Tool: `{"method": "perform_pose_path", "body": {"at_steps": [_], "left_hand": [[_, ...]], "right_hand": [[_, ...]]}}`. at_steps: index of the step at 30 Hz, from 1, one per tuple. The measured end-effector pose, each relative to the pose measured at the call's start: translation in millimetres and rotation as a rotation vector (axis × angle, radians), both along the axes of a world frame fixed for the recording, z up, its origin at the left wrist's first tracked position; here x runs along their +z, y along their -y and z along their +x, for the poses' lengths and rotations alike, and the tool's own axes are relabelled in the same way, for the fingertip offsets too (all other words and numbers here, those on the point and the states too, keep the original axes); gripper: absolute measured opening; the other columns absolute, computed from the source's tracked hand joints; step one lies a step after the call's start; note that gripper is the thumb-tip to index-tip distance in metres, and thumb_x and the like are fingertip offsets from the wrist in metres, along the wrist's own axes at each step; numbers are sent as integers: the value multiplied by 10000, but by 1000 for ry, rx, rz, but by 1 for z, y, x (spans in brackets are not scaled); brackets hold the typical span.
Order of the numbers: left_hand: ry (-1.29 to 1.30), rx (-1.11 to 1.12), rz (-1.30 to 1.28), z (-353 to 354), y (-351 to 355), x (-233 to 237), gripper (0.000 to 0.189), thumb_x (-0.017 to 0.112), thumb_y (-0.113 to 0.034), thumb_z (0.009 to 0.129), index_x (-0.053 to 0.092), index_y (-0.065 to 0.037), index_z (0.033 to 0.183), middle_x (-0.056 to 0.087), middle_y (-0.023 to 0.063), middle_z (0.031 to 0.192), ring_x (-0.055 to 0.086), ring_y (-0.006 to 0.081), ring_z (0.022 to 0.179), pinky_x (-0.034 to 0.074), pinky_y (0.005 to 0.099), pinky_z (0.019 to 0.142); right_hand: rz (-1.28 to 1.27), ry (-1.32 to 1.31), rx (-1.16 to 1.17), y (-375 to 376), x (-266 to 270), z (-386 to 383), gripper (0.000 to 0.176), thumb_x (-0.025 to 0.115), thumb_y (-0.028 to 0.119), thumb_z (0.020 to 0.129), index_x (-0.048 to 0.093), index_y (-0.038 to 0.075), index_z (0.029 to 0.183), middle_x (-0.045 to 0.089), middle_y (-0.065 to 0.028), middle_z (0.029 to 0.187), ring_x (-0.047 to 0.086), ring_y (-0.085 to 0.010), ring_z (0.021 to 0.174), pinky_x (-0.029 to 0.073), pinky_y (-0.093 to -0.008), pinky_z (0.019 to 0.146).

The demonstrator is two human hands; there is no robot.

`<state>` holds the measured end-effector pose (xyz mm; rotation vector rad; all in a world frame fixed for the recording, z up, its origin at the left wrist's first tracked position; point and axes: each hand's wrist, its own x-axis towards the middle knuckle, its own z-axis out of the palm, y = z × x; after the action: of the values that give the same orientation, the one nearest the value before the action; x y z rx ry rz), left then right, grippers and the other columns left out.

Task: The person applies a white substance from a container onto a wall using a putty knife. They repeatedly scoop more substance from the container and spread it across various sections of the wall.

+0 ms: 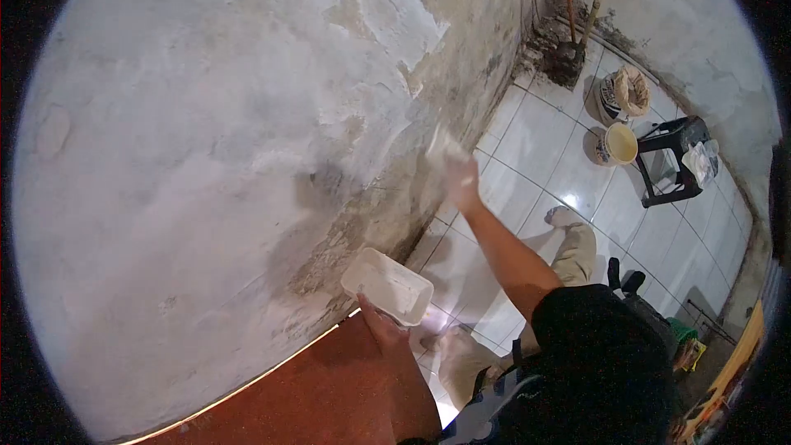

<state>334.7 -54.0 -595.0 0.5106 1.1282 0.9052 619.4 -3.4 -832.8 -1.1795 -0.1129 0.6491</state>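
Wall point(107, 280), head view: R hand point(463, 181) closed on a blurred scraper point(441, 147), blade pressed to the wall. L hand point(383, 323) grips white tray point(387, 284) by its near end, just off the wall. Looks part done: pale smooth coat point(206, 99) above both hands, dark flaky patch point(362, 206) betw. & beyond them not yet covered.

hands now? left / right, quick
Left hand: closed, holding tray.
Right hand: closed on scraper, blurred, at the wall.
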Motion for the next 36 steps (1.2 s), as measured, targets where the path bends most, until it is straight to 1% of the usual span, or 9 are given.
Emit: {"method": "perform_pose_path", "body": {"at_steps": [8,11,13,17,19,21,26,27,36], "left_hand": [[159,8,-3,-24,-10,-30,654,473,-571,898,365,-127,1365,491,79,1279,524,298,1101,476,481,895],[1071,-220,-153,-54,-16,-71,738,450,-599,898,312,-98,1422,426,115,1377,448,326,1230,352,484,1051],[149,15,-65,-23,-2,-35,700,452,-564,912,327,-89,1411,443,120,1360,454,330,1221,365,488,1040],[18,73,-28,-9,-1,-59,650,456,-522,926,356,-77,1388,466,125,1331,460,324,1213,386,489,1019],[-743,-281,476,-49,0,-122,620,442,-505,937,370,-67,1371,470,124,1317,467,312,1201,406,481,999],[-463,-137,190,14,-10,-72,619,430,-508,940,366,-67,1370,466,122,1317,470,304,1195,411,471,994],[118,-151,13,60,11,-69,612,415,-505,945,358,-65,1366,452,126,1323,475,286,1183,423,452,980],[39,-149,148,56,12,-76,614,428,-507,939,362,-65,1360,458,125,1313,477,287,1181,427,455,971],[132,-27,-46,40,-10,-105,637,472,-532,912,370,-89,1358,466,117,1318,474,305,1186,418,482,988]], "right_hand": [[-413,635,-147,-45,159,-20,276,589,117,855,602,7,1108,644,-214,957,617,-332,909,471,-418,769],[-382,778,226,-13,175,-61,310,558,77,829,603,29,1132,627,-239,1011,578,-406,936,448,-466,823],[-260,870,277,-8,163,-65,348,565,58,771,603,9,1113,625,-246,964,576,-429,902,451,-475,820],[-230,771,478,-3,100,-47,336,592,71,762,612,2,1090,634,-247,953,589,-436,910,464,-453,829],[-336,524,482,7,82,-24,302,610,96,815,605,-11,1096,658,-200,980,633,-355,901,487,-400,797],[104,84,148,-4,-21,-18,259,597,112,865,597,-30,1082,660,-132,994,641,-246,842,497,-355,746],[-274,-420,-247,-12,19,51,305,589,192,906,529,-3,1133,611,-100,1015,592,-213,879,497,-365,708],[-262,-592,-180,-18,34,58,316,639,323,886,562,34,783,562,-57,773,554,-187,688,467,-371,577],[-268,580,214,-22,-15,-38,274,585,136,848,587,7,1090,588,-210,1023,556,-350,968,433,-406,834]]}}
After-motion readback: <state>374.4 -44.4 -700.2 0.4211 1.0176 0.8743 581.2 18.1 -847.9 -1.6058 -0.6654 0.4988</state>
